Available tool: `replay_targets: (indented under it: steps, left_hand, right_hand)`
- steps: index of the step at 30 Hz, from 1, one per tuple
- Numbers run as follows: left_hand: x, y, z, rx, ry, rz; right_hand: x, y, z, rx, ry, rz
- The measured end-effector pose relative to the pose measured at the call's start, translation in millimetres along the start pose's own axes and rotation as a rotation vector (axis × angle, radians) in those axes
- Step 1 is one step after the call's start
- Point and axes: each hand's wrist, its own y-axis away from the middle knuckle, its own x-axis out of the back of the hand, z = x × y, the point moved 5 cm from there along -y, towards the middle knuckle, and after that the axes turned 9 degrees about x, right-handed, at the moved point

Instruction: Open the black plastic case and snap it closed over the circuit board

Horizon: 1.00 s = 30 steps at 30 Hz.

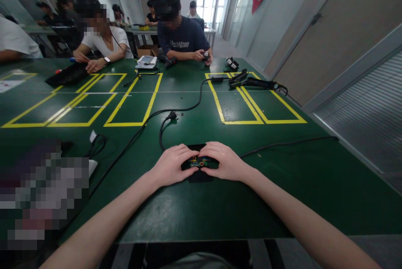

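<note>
A dark device (201, 177) with small circuit parts showing in its middle lies on the green table, near the front edge. My left hand (174, 164) grips its left side, thumb and fingers curved round it. From the right, my right hand (221, 161) holds the same device, with the thumb along the near side and the fingers over the far side. The fingertips of both hands almost meet over it. The hands hide most of its outline.
Black cables (132, 139) cross the green table (176, 214), one ending in a plug (172, 115). Yellow tape marks rectangles farther back. Black tools (256, 83) lie at the back right. A blurred pile (47, 193) is at the left. People sit across the table.
</note>
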Motion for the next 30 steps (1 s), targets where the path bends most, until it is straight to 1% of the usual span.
replay_targets:
  steps: [3,8,13,15,17,20,24,26,30]
  left_hand:
    - [2.4,1,-1,-0.026,0.041,0.022]
    - [5.8,0,-8,-0.024,0.109,0.107]
    - [15.0,1,-14,-0.029,0.157,0.192]
    - [17.7,2,-16,-0.008,0.14,0.178]
    - [17.4,2,-19,0.019,0.113,0.127]
    - [13.5,3,-24,0.055,0.088,0.052]
    - [10.8,2,-31,0.1,0.065,0.047]
    - [11.9,2,-32,0.115,0.047,0.05]
    - [16.8,0,-32,0.173,0.061,0.033]
  right_hand:
    - [-3,-2,-2,-0.012,-0.002,0.035]
    - [-3,-3,2,0.002,0.032,0.087]
    - [3,-3,6,-0.005,0.049,0.094]
    - [10,-2,6,0.004,0.03,0.092]
    - [17,1,9,0.01,0.01,0.082]
    - [22,7,17,-0.022,0.018,0.021]
    - [17,12,25,-0.055,0.047,-0.049]
    - [15,12,27,-0.079,0.059,-0.045]
    - [19,12,26,-0.181,0.047,-0.01]
